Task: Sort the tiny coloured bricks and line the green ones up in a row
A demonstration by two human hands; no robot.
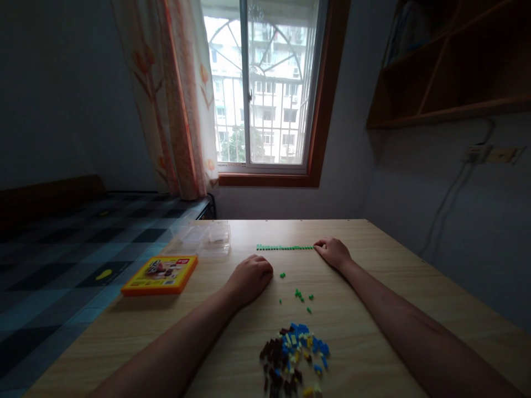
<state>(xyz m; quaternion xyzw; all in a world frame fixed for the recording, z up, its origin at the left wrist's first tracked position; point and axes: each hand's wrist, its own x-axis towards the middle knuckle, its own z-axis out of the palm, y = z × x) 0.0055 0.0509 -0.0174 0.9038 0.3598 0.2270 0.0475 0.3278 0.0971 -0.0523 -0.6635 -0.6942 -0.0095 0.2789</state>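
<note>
A straight row of small green building bricks (pixel 286 248) runs across the far part of the table. At the right end of this row, my right hand (pixel 334 253) has its fingertips pinched together at the last green brick. My left hand (pixel 252 275) rests on the wood below the row's left end, its fingers curled together; whatever may be inside is hidden. Just right of it lies a loose green brick (pixel 282 275). Several more green bricks (pixel 298 294) are scattered between the hands. Closer to me is a pile of brown, blue and yellow bricks (pixel 293 345).
An orange and yellow box (pixel 161 275) lies at the table's left edge. Behind it stands a clear plastic compartment case (pixel 207 239). A bed with a checked cover (pixel 62 243) adjoins the left side. The window (pixel 265 88) and wall are beyond the table (pixel 373 309).
</note>
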